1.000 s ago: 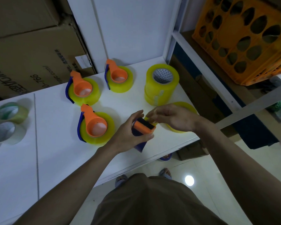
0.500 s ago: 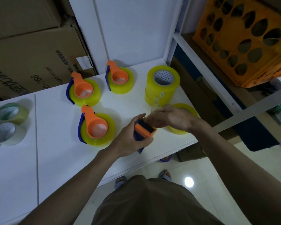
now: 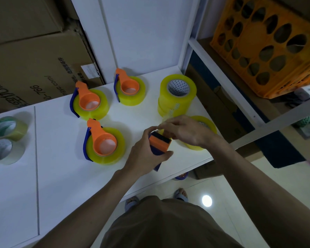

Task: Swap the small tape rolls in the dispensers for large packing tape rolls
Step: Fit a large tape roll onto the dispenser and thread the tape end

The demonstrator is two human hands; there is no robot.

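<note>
The orange and blue dispenser (image 3: 158,145) is held above the near right edge of the white table (image 3: 61,176), gripped around its body by the left hand (image 3: 145,154). Compared with a second ago it sits slightly farther up and more upright, and the right hand (image 3: 183,130), fingers curled, pinches what looks like a clear tape end at its top; whether it is already threaded through I cannot tell. Judging by this, the tape is being fed through the dispenser head, the last step of this swap. Under the right wrist lies a large yellow roll (image 3: 200,138), partly hidden. Just beyond stands a stack of large rolls (image 3: 176,97). To the left, three loaded dispensers (image 3: 103,142) lie flat, unmoved. At the far left edge sit small rolls (image 3: 5,138).
</note>
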